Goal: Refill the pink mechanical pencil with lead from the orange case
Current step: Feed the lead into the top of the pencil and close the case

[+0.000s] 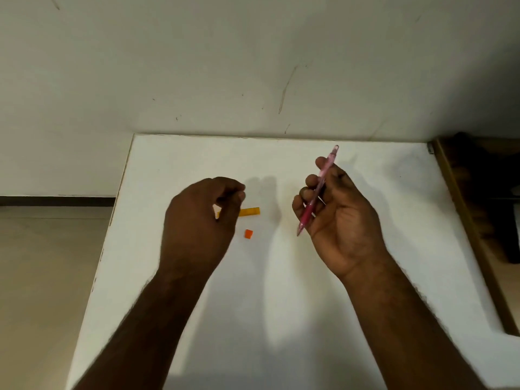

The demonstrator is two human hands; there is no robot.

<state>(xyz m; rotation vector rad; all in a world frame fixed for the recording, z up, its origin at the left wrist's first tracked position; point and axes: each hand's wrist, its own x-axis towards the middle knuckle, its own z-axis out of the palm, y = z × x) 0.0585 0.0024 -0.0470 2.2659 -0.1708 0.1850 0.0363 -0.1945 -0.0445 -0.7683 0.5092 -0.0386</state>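
My right hand (337, 212) is closed around the pink mechanical pencil (315, 195). It holds the pencil tilted above the white table (281, 305), with the tip pointing down and toward me and the cap end pointing up and away. The orange lead case (250, 211) lies flat on the table, its left part hidden under my left hand (199, 220). That hand hovers over the case with thumb and fingertips pinched together; I can make out nothing between them. A small orange cap (248, 233) lies loose on the table just in front of the case.
The table stands against a pale wall (253, 66). Its left edge drops to a beige floor (42, 277). A brown wooden frame (472, 235) and dark furniture run along the table's right side.
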